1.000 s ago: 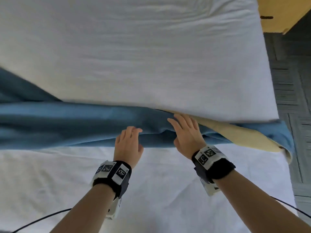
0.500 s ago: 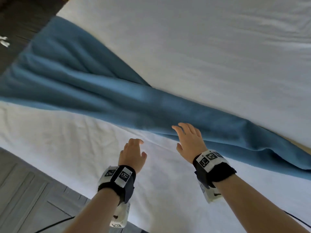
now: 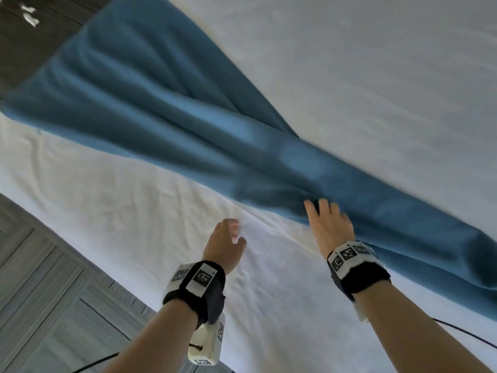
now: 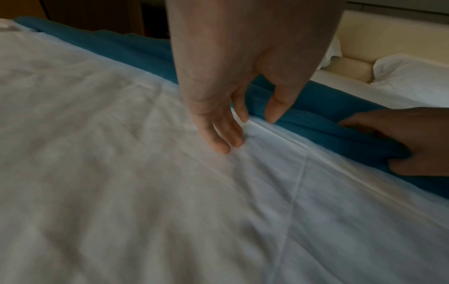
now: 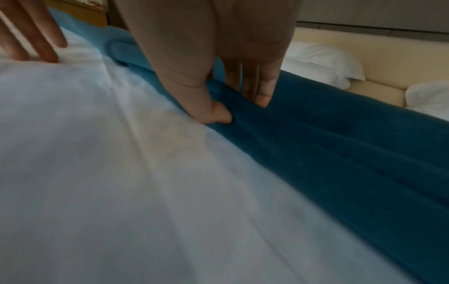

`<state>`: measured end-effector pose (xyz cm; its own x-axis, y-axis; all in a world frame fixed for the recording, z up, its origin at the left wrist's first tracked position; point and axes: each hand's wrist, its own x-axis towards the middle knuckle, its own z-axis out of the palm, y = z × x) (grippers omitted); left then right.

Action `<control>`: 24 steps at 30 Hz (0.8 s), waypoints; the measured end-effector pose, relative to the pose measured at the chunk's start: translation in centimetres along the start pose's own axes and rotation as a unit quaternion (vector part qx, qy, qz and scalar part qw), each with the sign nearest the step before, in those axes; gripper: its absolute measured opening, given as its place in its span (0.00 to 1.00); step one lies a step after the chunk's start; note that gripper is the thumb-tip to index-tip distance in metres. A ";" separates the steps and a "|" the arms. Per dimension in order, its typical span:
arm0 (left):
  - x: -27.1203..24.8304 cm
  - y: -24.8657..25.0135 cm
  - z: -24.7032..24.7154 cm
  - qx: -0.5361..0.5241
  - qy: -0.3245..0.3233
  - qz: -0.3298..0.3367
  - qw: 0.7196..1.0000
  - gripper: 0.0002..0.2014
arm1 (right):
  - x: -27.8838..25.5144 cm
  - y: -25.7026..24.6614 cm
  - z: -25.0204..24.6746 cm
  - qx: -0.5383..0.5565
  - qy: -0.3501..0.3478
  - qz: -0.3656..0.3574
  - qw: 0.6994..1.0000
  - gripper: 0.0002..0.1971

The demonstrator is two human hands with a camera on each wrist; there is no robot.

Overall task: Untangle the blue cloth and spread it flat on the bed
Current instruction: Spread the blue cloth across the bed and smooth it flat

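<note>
The blue cloth [image 3: 215, 135] lies bunched in long folds, running diagonally over the white bed sheet [image 3: 269, 305] from upper left to lower right. My right hand [image 3: 322, 211] is at the cloth's near edge. In the right wrist view, the right hand [image 5: 243, 109] pinches a fold of the blue cloth [image 5: 340, 153] between thumb and fingers. My left hand [image 3: 232, 232] hovers just left of it over the sheet, holding nothing. In the left wrist view, the left hand [image 4: 243, 130] hangs with its fingers relaxed, beside the cloth's edge [image 4: 316, 119].
The bed's edge runs along the lower left, with grey wood-pattern floor [image 3: 40, 305] beyond it. Dark floor [image 3: 40, 49] shows at the upper left. White pillows [image 5: 323, 57] lie against a cream headboard [image 5: 388, 53] past the cloth. Black cables trail from my wrists.
My left hand has come off the cloth and now hangs over the sheet. My right hand lifted briefly, then reached forward and pinched a fold at the near edge. The view swung left.
</note>
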<state>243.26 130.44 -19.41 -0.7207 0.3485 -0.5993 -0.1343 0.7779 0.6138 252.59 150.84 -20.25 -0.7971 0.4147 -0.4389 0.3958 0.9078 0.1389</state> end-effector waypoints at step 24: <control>1.8 2.3 2.9 -0.429 0.076 -0.159 0.886 0.11 | 4.0 5.0 -6.9 0.287 0.054 -0.046 0.955 0.19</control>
<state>243.65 134.36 -20.61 -0.6281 0.0581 -0.7760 -0.7676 0.1170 0.6301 248.27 157.45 -15.21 -0.8710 0.3666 -0.3272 0.4815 0.7693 -0.4199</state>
